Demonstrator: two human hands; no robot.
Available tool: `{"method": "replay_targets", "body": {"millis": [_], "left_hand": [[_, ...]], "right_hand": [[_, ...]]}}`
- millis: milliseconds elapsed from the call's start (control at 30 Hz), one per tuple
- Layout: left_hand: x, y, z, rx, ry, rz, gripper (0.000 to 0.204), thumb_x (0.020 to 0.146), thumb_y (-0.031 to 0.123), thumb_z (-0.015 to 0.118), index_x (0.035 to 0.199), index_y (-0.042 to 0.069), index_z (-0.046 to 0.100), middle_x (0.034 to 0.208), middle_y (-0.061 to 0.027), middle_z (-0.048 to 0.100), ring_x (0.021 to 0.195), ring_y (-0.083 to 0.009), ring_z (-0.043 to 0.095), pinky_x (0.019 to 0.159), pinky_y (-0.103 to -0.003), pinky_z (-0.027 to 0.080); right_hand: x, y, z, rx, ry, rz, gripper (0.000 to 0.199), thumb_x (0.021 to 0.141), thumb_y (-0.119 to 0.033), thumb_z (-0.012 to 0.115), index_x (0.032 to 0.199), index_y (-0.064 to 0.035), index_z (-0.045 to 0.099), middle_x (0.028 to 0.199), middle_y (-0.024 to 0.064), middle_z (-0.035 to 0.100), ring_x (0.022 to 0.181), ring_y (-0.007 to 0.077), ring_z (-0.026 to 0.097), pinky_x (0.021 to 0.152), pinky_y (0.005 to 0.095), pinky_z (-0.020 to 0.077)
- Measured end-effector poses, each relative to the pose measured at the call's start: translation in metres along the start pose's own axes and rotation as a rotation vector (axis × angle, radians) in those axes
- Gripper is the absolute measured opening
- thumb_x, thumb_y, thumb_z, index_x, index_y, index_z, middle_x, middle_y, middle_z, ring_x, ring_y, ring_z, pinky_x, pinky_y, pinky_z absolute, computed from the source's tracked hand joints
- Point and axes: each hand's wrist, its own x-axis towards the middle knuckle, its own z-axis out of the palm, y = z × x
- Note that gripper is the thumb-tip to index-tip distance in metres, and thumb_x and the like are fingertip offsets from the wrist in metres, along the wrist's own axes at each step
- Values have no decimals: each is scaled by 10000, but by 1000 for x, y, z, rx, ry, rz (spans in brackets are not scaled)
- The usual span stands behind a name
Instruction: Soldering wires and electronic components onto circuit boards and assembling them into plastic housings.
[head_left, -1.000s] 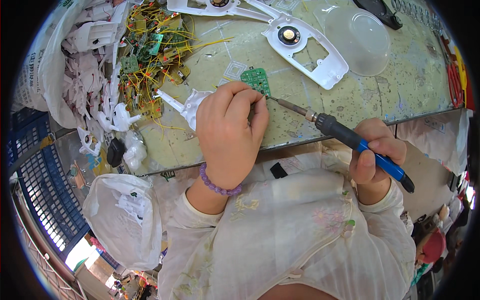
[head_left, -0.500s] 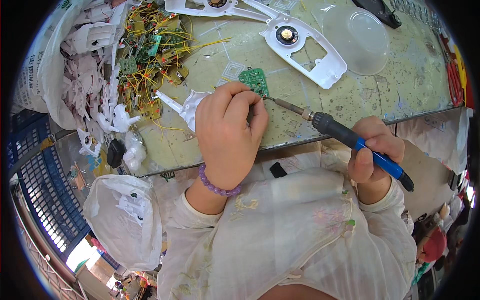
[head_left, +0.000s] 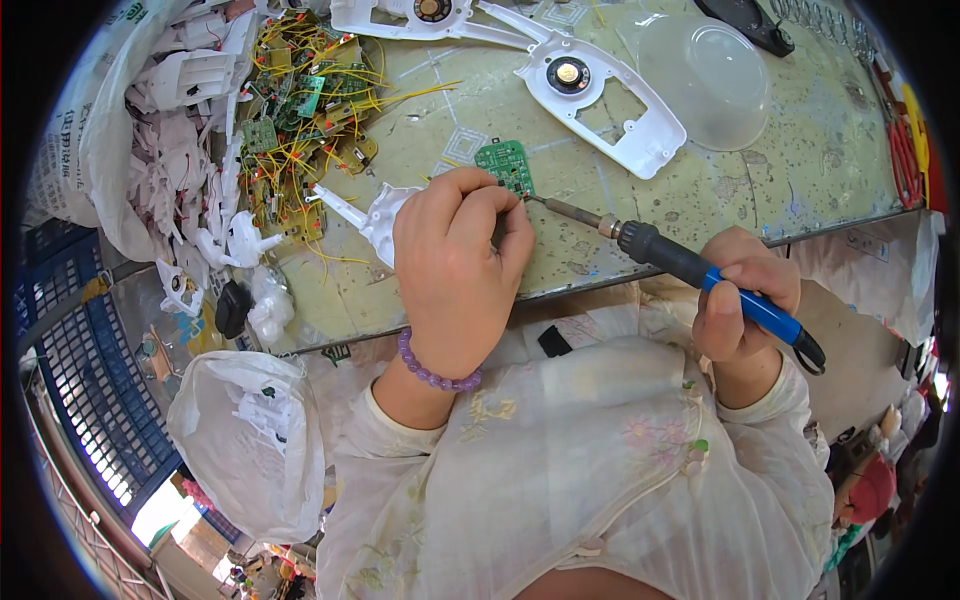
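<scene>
My right hand (head_left: 745, 292) grips a blue and black soldering iron (head_left: 665, 252), its metal tip pointing left at the lower edge of a small green circuit board (head_left: 505, 168). Thumb and fingers of my left hand (head_left: 452, 265) are pinched together right by that same edge, close to the iron's tip. Whatever they hold is hidden by the fingers. Partly behind my left hand lies a white plastic part (head_left: 378, 222) with a long narrow arm. A white plastic housing (head_left: 610, 95) with a round speaker-like disc is farther back on the table.
A heap of circuit boards with yellow wires (head_left: 310, 110) lies on the left, beside piled white plastic parts (head_left: 175, 150). A translucent round lid (head_left: 705, 85) is at the back right. Red-handled tools (head_left: 905, 160) sit at the right edge. Below left hangs a white bag (head_left: 245, 450).
The soldering iron and my right hand have shifted very slightly left. My left hand keeps its pinch by the board with hardly any movement.
</scene>
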Motion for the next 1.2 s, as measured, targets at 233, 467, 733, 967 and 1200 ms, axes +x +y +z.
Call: {"method": "replay_targets", "body": {"millis": [233, 467, 733, 967, 1200], "left_hand": [[2, 1, -1, 0, 17, 16, 154, 647, 6, 699, 764, 43, 607, 870, -61, 584, 760, -259, 549, 679, -364, 420], [7, 3, -8, 56, -11, 55, 134, 655, 21, 696, 751, 52, 608, 841, -50, 591, 765, -249, 563, 712, -370, 417], [5, 4, -9, 0, -6, 24, 123, 667, 27, 695, 764, 35, 621, 837, -69, 594, 767, -266, 569, 710, -374, 428], [8, 4, -7, 24, -29, 53, 95, 708, 37, 675, 784, 24, 621, 858, -82, 592, 784, -274, 565, 716, -381, 427], [12, 3, -10, 33, -14, 107, 110, 721, 79, 681, 798, 29, 622, 864, -83, 591, 800, -289, 560, 750, -386, 424]], "right_hand": [[-2, 2, -1, 6, 78, -47, 203, 829, -34, 569, 969, -42, 423, 735, 112, 527, 604, 179, 487, 552, 314, 409], [-2, 2, 6, -38, 191, -49, 148, 896, -126, 509, 965, -44, 408, 697, 88, 485, 554, 165, 450, 509, 279, 387], [-3, 0, 10, -27, 207, -63, 119, 881, -94, 505, 941, -44, 415, 695, 103, 492, 550, 157, 451, 516, 275, 378], [-2, 3, 6, 13, 259, -16, 129, 890, -101, 517, 944, -45, 415, 712, 106, 497, 566, 151, 457, 523, 266, 390], [14, -6, -13, -160, 470, -209, 131, 869, -78, 516, 933, -29, 412, 656, 110, 501, 513, 142, 452, 484, 272, 391]]}}
